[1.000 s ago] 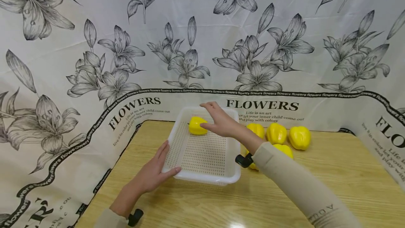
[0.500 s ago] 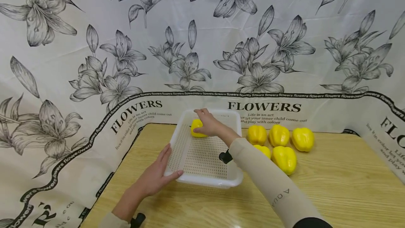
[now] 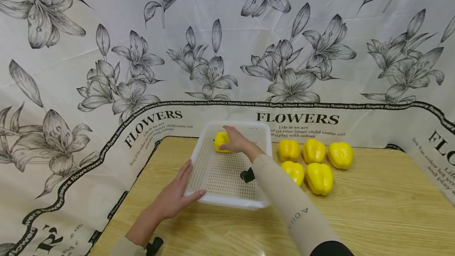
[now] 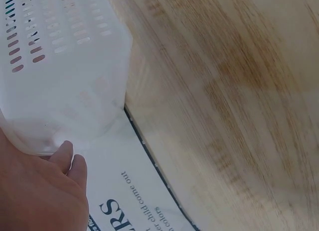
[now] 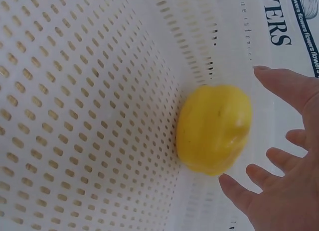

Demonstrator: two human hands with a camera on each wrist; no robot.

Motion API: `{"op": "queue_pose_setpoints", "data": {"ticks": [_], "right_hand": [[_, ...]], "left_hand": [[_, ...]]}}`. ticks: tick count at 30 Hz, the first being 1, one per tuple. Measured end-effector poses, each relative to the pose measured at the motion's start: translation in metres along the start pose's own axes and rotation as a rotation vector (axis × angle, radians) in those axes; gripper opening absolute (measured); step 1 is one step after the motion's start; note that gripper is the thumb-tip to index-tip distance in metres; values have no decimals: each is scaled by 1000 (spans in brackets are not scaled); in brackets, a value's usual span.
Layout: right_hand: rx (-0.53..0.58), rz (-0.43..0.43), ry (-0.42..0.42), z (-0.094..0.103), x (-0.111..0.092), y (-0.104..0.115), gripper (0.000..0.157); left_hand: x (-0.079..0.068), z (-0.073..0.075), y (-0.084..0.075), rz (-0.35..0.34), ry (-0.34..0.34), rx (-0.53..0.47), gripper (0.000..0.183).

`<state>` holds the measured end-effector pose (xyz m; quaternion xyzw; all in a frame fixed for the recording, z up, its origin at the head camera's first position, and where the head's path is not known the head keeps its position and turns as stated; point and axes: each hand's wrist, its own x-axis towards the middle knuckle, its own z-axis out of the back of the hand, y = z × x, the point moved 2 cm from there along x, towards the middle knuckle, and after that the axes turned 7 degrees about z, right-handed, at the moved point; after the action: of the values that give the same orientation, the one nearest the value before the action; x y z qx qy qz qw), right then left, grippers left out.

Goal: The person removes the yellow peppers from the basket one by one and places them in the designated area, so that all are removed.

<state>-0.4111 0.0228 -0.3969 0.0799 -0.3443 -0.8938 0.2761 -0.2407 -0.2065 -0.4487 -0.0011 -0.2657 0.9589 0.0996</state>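
A white perforated plastic basket [image 3: 227, 169] stands on the wooden table. My left hand [image 3: 172, 196] rests at its near left corner, thumb along the front rim and fingers straight against the left side. In the left wrist view, the fingertips of the left hand [image 4: 55, 186] are at the basket's rim. One yellow bell pepper [image 3: 221, 142] lies inside at the far left. Over the basket, my right hand [image 3: 236, 140] is spread beside it. The right wrist view shows the pepper [image 5: 214, 129] against the basket wall, with one fingertip of the right hand [image 5: 279, 176] right at its edge.
Several more yellow bell peppers [image 3: 313, 151] stand in two rows on the table [image 3: 384, 208], right of the basket. A white flower-printed cloth [image 3: 234, 86] hangs behind the table and down its left side.
My right hand has come lower and nearer the pepper in the basket, its forearm swinging left and uncovering more of the peppers on the table. The left hand keeps its place at the corner.
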Motion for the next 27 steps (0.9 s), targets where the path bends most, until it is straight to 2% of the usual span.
{"op": "queue_pose_setpoints", "data": {"ticks": [6,12,21,24,27], "right_hand": [[72,-91,-18,-6,1,-9,91],[97,-110,-53,-11,2,-16,91],[34,-210,-69,-23,4,-26,83],[34,-217,-79,-27,6,-25,80],[21,-186,-82,-29,6,-20,78]], "left_hand": [[0,1,1,0,3,10,102],[1,1,1,-2,11,13,104],[1,2,0,-3,15,29,104],[1,1,0,-2,14,28,104],[1,1,0,-2,8,30,103]]}}
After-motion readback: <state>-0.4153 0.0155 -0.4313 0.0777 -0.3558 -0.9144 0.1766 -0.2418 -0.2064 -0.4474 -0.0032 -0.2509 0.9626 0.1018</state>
